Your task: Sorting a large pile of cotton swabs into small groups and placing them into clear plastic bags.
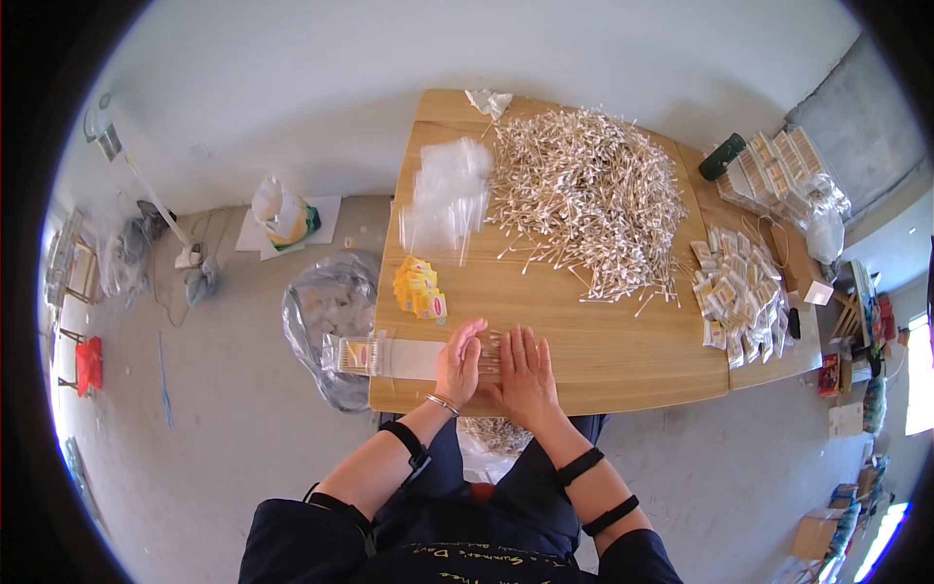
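Near the table's front edge, a small row of cotton swabs (490, 352) lies between my two hands, partly hidden by them. My left hand (460, 366) stands on its edge at the left end of the swabs, fingers extended and lightly curved. Flat over the swabs' right side rests my right hand (526, 375), its fingers stretched out. Left of my left hand is a white card strip (414, 359). Beyond it, a clear packet of swabs (358, 356) with a yellow label lies at the table's left edge.
A big heap of loose swabs (589, 195) covers the far middle. Clear plastic bags (448, 200) and yellow cards (418, 289) lie at left, filled packets (741, 297) at right. A grey plastic-lined bin (331, 292) stands beside the table; a dark green cylinder (722, 157) sits far right.
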Motion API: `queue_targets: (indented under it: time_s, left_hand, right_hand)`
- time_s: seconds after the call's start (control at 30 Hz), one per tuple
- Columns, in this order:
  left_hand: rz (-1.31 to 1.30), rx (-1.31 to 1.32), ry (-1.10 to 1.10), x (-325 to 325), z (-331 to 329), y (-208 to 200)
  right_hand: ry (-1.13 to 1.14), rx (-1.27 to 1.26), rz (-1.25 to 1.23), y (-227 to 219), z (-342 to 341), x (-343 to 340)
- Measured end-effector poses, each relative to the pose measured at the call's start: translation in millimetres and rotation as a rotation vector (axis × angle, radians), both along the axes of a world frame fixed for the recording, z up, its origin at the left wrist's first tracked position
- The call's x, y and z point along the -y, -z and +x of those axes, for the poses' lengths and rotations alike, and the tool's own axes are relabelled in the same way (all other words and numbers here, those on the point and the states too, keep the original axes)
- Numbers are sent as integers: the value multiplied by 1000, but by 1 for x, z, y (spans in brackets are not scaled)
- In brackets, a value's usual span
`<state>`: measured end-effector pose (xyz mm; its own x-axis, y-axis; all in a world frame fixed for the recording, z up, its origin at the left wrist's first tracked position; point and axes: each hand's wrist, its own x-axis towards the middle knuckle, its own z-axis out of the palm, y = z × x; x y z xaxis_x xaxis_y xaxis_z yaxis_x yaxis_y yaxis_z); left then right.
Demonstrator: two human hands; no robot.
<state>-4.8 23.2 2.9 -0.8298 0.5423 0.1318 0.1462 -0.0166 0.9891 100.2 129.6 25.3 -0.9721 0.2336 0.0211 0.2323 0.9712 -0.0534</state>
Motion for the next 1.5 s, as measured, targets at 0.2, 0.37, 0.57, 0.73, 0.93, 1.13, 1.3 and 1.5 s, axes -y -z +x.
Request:
queue_targets:
  time_s: [0.2,0.37,0.57,0.73,0.93,1.13,1.3,1.5]
  left_hand:
    - [48,54,-16,-1,0,14]
    - [139,45,-48,-3,-2,12]
    - [146,48,-44,-4,0,9]
    - [179,57,-56,-5,-1,18]
    - [125,34,-64,-5,-2,15]
    - [97,19,-67,-3,-3,16]
    - [88,83,-28,-1,-3,10]
    - [120,64,-45,-6,-3,9]
  right_hand:
    - [91,-68,-126,0,6,0]
    - [39,6,-147,2,17,8]
    - [49,-9,-208,4,7,-9]
    - [128,-409,-304,5,-8,-24]
    - [46,-356,-205,-2,-32,-30]
    - [-87,-323,5,-2,-36,-29]
    - [-158,-315,-13,-5,-34,-37]
    - [-126,-250,-82,-5,-33,-42]
